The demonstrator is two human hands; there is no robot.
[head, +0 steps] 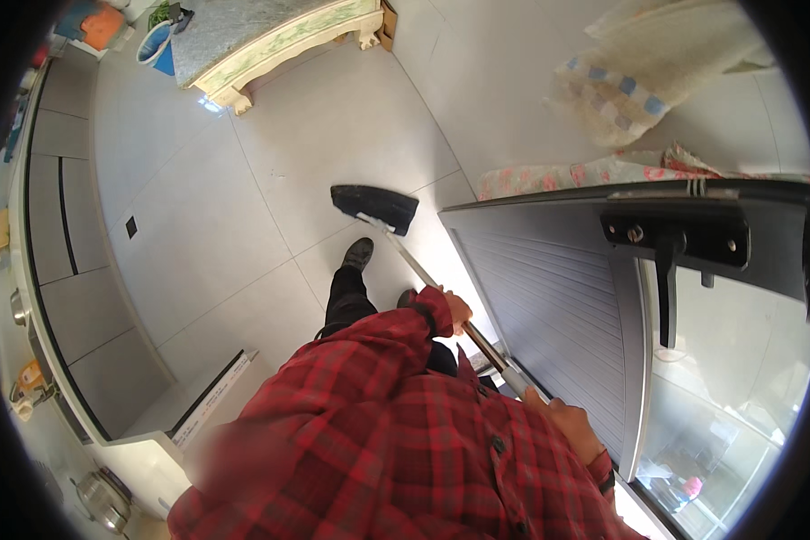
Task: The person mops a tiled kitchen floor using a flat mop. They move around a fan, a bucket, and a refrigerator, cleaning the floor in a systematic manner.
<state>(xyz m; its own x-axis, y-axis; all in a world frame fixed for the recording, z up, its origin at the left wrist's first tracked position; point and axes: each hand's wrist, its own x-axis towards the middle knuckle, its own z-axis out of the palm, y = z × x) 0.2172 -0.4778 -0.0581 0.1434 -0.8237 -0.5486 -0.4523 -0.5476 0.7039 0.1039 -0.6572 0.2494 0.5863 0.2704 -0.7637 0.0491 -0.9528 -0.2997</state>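
My left hand grips the middle of the metal pole of a long-handled broom. Higher on the same pole, near its upper end, my right hand is closed around it, close to my plaid shirt. The pole slants down and away to the left. Its wide black broom head rests on the pale tiled floor, just beyond my dark shoe. A few small specks lie on the tiles to the left of the head.
A grey door with a black handle stands close on my right. Cloths hang behind it. Ahead is a stone-topped table on carved legs, beside a blue bucket. Grey cabinets run along the left.
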